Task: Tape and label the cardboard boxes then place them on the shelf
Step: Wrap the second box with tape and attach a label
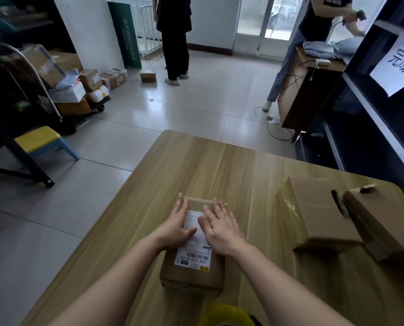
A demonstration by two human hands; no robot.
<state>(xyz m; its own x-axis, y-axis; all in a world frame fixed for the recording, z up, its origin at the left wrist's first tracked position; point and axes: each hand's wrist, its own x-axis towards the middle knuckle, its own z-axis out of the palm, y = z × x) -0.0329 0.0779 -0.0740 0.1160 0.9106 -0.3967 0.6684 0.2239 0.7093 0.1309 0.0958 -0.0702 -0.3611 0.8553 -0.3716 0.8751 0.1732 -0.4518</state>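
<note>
A small cardboard box (191, 274) lies on the wooden table (196, 165) in front of me, with a white shipping label (194, 256) on its top. My left hand (176, 225) and my right hand (222, 228) both lie flat on the label with straight fingers, pressing it onto the box. Two larger cardboard boxes stand to the right: one (313, 212) with shiny tape on its side, and another (379, 222) behind it near the table's right edge. The dark shelf (370, 109) stands at the right, with a white paper sign (398, 64) on it.
A yellow tape roll (229, 315) sits at the table's near edge. Two people stand at the back, one at a wooden desk (306, 95). A trolley of parcels (78, 88) and a yellow-and-blue stool (43, 143) are on the left floor.
</note>
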